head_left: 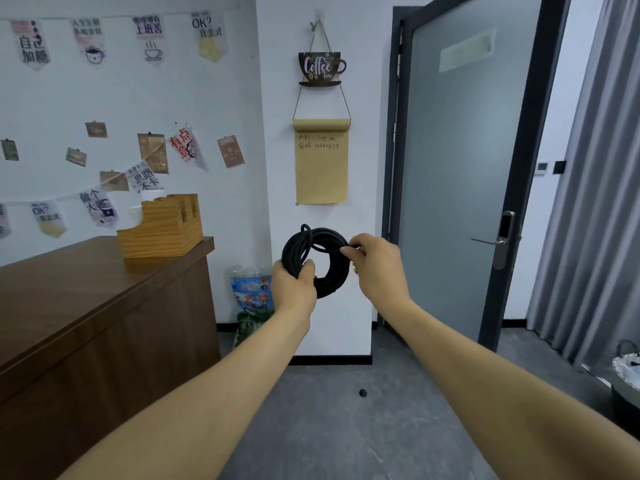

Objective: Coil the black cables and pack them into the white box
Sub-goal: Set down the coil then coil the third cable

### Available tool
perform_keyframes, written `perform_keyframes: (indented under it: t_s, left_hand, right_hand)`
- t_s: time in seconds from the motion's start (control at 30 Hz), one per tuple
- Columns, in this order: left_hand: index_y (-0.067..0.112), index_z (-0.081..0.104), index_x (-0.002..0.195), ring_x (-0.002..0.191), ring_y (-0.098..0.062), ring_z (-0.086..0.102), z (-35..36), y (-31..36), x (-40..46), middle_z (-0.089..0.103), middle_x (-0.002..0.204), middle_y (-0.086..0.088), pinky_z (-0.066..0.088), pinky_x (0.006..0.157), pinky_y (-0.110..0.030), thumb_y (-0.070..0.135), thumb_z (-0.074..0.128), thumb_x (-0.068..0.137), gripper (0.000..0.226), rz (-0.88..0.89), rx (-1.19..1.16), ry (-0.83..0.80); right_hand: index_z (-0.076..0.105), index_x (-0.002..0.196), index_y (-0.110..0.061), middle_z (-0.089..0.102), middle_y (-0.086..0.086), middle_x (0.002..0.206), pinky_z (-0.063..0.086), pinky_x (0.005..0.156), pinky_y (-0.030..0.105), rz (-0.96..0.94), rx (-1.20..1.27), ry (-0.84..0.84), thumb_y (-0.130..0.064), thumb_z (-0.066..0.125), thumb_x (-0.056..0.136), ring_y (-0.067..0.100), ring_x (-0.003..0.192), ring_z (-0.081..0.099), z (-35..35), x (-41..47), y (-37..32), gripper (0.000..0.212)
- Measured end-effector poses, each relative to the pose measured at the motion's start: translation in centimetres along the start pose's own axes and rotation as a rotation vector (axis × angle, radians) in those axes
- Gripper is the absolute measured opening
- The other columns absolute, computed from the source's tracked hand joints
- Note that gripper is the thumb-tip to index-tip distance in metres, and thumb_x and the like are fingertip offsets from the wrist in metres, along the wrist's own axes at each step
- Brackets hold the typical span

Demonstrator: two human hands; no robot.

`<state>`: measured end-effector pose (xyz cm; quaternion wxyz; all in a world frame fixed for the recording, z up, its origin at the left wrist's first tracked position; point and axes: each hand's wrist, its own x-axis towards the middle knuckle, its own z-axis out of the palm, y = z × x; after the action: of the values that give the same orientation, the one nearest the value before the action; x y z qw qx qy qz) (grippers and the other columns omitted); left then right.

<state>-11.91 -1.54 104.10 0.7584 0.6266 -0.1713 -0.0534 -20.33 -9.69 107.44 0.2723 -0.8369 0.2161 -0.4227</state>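
A black cable [337,268] is wound into a round coil and held up at arm's length in front of a white pillar. My left hand [294,289] grips the coil's lower left side, fingers curled round the bundled loops. My right hand [375,263] pinches the cable at the coil's upper right side between thumb and fingertips. A short loop of cable sticks up at the top of the coil. No white box is in view.
A brown wooden counter [86,306] stands at the left with a wooden holder [162,226] on its far end. A printed bag [252,299] leans by the pillar. A grey glass door [460,168] is at the right. A basket [627,372] sits at the far right on the grey floor.
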Motion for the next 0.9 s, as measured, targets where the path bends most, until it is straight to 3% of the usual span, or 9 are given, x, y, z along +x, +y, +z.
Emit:
perform_keyframes:
  t_s: [0.13,0.33,0.4,0.5,0.57,0.6,0.67,0.77,0.9]
  left_hand:
    - [0.02,0.048,0.098,0.099,-0.032,0.06,-0.5,0.4,-0.2,0.06,0.101,-0.011,0.052,0.088,-0.051,0.022,0.057,0.092,0.011,0.01,0.063,-0.067]
    - [0.02,0.048,0.096,0.094,-0.028,0.061,0.0,1.3,-1.1,0.058,0.097,-0.01,0.055,0.084,-0.042,0.017,0.057,0.093,0.01,-0.056,-0.051,-0.201]
    - [0.018,0.048,0.096,0.085,-0.025,0.06,0.3,1.2,-1.3,0.055,0.088,-0.007,0.056,0.079,-0.039,0.014,0.056,0.093,0.009,-0.076,-0.093,-0.215]
    - [0.016,0.049,0.095,0.074,-0.021,0.059,0.3,1.2,-1.3,0.054,0.081,-0.006,0.056,0.077,-0.039,0.014,0.056,0.093,0.008,-0.078,-0.115,-0.216]
    - [0.013,0.05,0.098,0.077,-0.023,0.061,0.2,1.1,-1.2,0.055,0.081,-0.006,0.057,0.079,-0.041,0.016,0.057,0.093,0.009,-0.066,-0.109,-0.207]
    - [0.01,0.05,0.103,0.079,-0.024,0.061,0.2,1.1,-1.1,0.055,0.081,-0.006,0.057,0.08,-0.042,0.017,0.057,0.093,0.014,-0.056,-0.102,-0.198]
    - [0.008,0.05,0.109,0.081,-0.024,0.061,0.0,1.0,-1.1,0.056,0.083,-0.007,0.056,0.081,-0.042,0.019,0.057,0.093,0.02,-0.057,-0.094,-0.188]
    - [0.008,0.051,0.107,0.079,-0.02,0.062,-0.2,0.8,-1.4,0.057,0.084,-0.006,0.056,0.08,-0.039,0.021,0.057,0.094,0.019,-0.073,-0.086,-0.195]
    - [0.009,0.051,0.101,0.074,-0.018,0.058,-0.1,0.6,-1.5,0.056,0.08,-0.005,0.056,0.077,-0.038,0.021,0.057,0.093,0.015,-0.033,-0.038,-0.208]
  right_hand:
    - [0.065,0.087,-0.002,0.065,0.012,0.076,0.052,0.075,0.047,-0.028,0.032,0.003,-0.02,0.06,0.09,0.032,0.075,0.062,-2.2,1.0,0.1,0.019]
    - [0.07,0.088,-0.005,0.061,0.006,0.069,0.056,0.08,0.038,0.137,0.251,0.025,-0.023,0.061,0.091,0.016,0.062,0.057,-2.8,0.7,1.1,0.021]
    - [0.069,0.086,0.001,0.066,0.018,0.077,0.055,0.083,0.04,0.166,0.29,0.009,-0.026,0.056,0.094,0.027,0.07,0.063,-2.3,0.2,1.2,0.031]
    - [0.059,0.086,0.012,0.06,0.033,0.08,0.049,0.083,0.058,0.167,0.332,-0.014,-0.032,0.046,0.098,0.048,0.081,0.059,-1.2,-0.4,1.1,0.047]
    - [0.05,0.07,0.009,0.046,0.021,0.059,0.052,0.068,0.047,0.17,0.34,-0.033,-0.034,0.041,0.099,0.035,0.058,0.046,-1.2,-0.6,0.6,0.052]
    - [0.043,0.063,0.001,0.038,0.008,0.053,0.043,0.057,0.034,0.178,0.352,-0.049,-0.035,0.041,0.099,0.022,0.053,0.037,-1.2,-0.7,0.4,0.051]
    - [0.04,0.059,-0.011,0.033,-0.007,0.05,0.029,0.05,0.023,0.194,0.372,-0.099,-0.04,0.049,0.094,0.01,0.047,0.031,-1.2,-0.8,0.1,0.047]
    - [0.043,0.058,-0.014,0.039,-0.006,0.051,0.03,0.046,0.017,0.209,0.294,-0.157,-0.031,0.063,0.088,0.008,0.046,0.037,-0.9,-0.7,0.0,0.039]
    - [0.053,0.071,-0.007,0.052,0.003,0.064,0.038,0.052,0.022,0.387,0.342,-0.163,-0.02,0.054,0.092,0.014,0.054,0.047,0.0,-1.0,-0.1,0.025]
